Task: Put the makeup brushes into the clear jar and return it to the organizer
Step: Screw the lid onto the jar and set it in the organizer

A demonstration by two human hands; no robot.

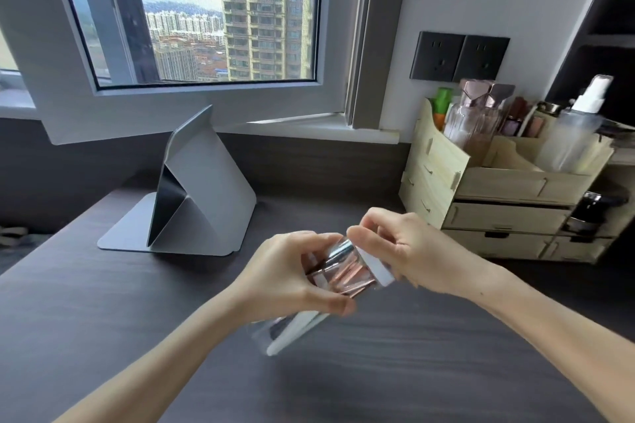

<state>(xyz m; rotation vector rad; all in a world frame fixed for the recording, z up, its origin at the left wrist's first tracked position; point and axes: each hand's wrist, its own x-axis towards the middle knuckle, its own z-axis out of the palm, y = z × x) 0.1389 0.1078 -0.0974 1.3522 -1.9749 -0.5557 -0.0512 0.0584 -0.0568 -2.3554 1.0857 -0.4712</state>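
A clear jar is held tilted above the dark desk, its mouth pointing up and to the right. Inside it lie makeup brushes with rose-gold ferrules and white handles. My left hand is wrapped around the jar's body. My right hand grips the white lid at the jar's mouth. The jar's lower end, with white handles showing through it, sticks out below my left hand. The wooden organizer stands to the right, apart from the jar.
The organizer holds several bottles, among them a frosted spray bottle and pink-capped bottles. A grey folded tablet stand sits at the back left of the desk. A window and wall sockets lie behind.
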